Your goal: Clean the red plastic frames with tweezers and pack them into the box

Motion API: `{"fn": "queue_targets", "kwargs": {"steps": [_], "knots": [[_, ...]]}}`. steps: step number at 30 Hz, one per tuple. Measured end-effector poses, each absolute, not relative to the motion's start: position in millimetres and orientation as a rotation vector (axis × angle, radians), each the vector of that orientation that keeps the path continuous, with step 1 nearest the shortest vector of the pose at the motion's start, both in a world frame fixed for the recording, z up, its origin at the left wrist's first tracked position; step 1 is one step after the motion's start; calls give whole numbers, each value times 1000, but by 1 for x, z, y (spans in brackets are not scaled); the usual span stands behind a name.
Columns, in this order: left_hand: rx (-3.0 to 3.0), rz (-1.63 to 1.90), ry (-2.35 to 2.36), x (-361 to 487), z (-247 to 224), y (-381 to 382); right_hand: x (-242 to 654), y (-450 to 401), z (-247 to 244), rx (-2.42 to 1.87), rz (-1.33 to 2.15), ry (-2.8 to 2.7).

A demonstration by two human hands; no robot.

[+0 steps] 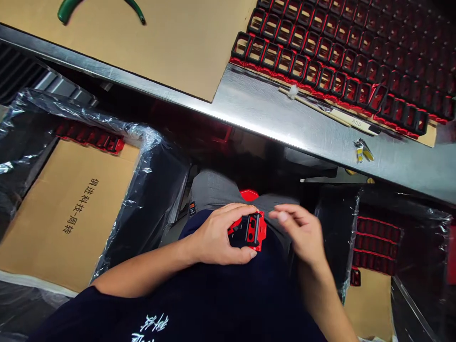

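My left hand [217, 235] is closed around a red and black plastic part [261, 231], held in front of my dark shirt. The thumb grips its near end and the fingers its far end. A slotted black strip and a round hole show on its upper side. To the right, apart from the part, my right hand [308, 232] hovers with its fingers curled and thumb drawn against them. It is slightly blurred, and whatever may lie between those fingertips is hidden.
Many black and red frames [299, 61] stand in rows on the metal bench [245, 104]. Cotton-tipped sticks [313, 107] and small yellow-and-metal pieces [363, 150] lie nearby. Green-handled pliers [67, 10] rest on cardboard. Plastic-lined boxes with red parts flank me: left box [142, 137], right box [356, 199].
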State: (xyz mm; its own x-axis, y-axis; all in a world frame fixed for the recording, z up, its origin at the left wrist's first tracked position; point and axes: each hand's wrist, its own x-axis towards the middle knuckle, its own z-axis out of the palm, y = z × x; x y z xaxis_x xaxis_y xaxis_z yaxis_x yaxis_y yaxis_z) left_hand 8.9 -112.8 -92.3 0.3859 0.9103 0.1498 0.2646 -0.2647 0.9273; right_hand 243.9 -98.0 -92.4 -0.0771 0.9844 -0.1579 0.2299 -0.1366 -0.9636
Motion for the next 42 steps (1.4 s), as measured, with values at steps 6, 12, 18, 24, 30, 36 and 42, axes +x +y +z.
{"fn": "queue_targets", "kwargs": {"steps": [6,12,18,24,30,36,42], "knots": [[1826,969,878,17,-99,-111,205,-136,-98,-1216,2097,-854],[1981,1008,845,12,-106,-114,208,-125,-67,-1575,1861,-1222],[1969,1138,896,14,-112,-116,203,-121,-59,-1555,1726,-1471],[2103,1184,816,14,-113,-113,206,-120,-57,-1484,1544,-1675],[2185,1142,816,14,-108,-113,212,-118,-49,-1477,1647,-1757],[2167,1132,817,13,-104,-115,220,-118,-47,-1416,1761,-1814],[2190,1115,792,12,-102,-115,221,-116,-45,-1385,1819,-1809]]}}
